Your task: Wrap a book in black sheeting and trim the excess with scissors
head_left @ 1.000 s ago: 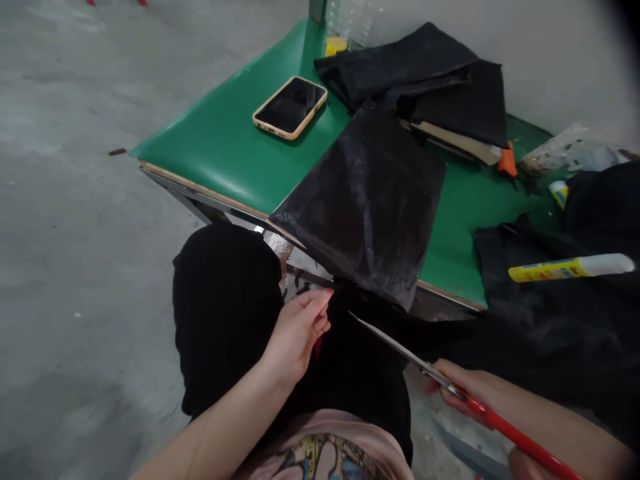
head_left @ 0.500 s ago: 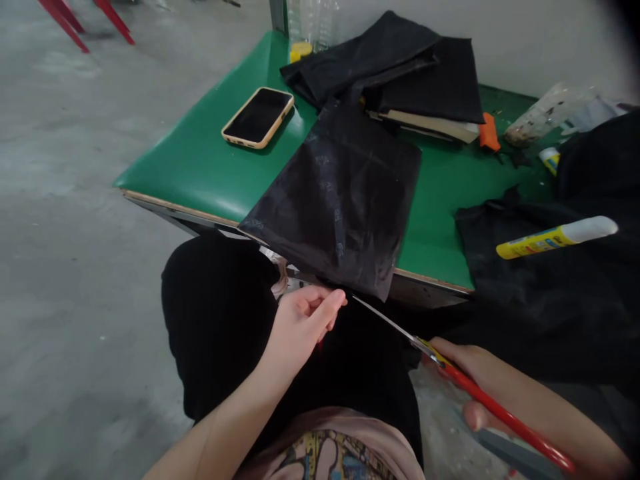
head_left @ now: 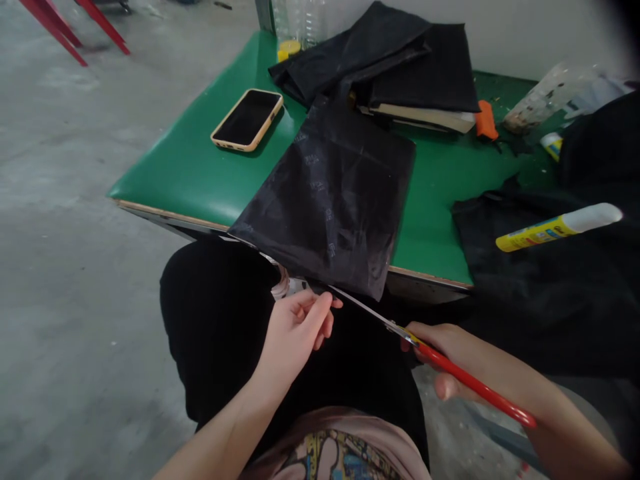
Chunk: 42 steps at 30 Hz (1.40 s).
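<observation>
My right hand grips a pair of scissors with red handles, its long blades pointing up and left. Their tips lie along the near edge of a black plastic sheet with faint printed marks, which rests on the green bench and hangs slightly over its front. Just left of the tips, my left hand is closed in a pinch of thumb and fingers at that near edge. The pinched part of the sheet is dark against my black trousers and hard to make out.
On the green bench lie a phone, folded black sheets, a black-covered book and an orange object. A glue stick rests on black material at right. Clear bottles stand behind.
The scissors and my right hand have moved left and slightly up along the sheet's near edge. My left hand has shifted slightly left, still pinched.
</observation>
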Tool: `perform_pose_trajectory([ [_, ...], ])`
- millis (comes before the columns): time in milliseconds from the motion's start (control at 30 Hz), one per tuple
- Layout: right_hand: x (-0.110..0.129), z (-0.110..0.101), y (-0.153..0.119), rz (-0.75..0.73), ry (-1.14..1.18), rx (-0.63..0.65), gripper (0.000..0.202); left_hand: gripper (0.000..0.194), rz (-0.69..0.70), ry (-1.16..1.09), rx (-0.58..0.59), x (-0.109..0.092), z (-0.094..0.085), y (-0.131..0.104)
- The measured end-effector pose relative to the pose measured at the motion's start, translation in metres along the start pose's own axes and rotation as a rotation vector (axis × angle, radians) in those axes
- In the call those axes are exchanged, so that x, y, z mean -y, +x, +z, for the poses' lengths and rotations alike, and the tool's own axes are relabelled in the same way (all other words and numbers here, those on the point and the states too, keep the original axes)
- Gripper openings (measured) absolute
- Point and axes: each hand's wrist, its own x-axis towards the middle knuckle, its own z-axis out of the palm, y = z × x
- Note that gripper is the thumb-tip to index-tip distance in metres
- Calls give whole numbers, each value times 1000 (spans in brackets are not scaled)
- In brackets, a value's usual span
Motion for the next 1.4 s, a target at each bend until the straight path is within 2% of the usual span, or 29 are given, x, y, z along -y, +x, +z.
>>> perform_pose_trajectory([
  [133, -7, 0, 5, -52, 18, 50, 83, 30, -29, -26, 4, 2, 0, 1],
  [300, -11, 0, 6, -21, 57, 65, 83, 30, -25, -39, 18, 3, -1, 1],
  [433, -6, -11, 3, 4, 49, 81, 78, 29, -13, -42, 28, 2, -2, 1],
  [667, -7, -29, 2, 18, 3, 90, 83, 29, -33, -54, 28, 2, -1, 2],
  [933, -6, -39, 12, 78, -60, 85, 72, 29, -37, -69, 35, 4, -2, 4],
  [1233, -5, -41, 14, 111, -14, 105, 65, 30, -53, -68, 30, 4, -2, 3],
  [1333, -4, -43, 16, 73, -43, 131, 69, 29, -56, -72, 22, 4, -3, 2],
  [1400, -2, -42, 17, 34, -90, 155, 80, 29, -52, -82, 17, 5, -3, 2],
])
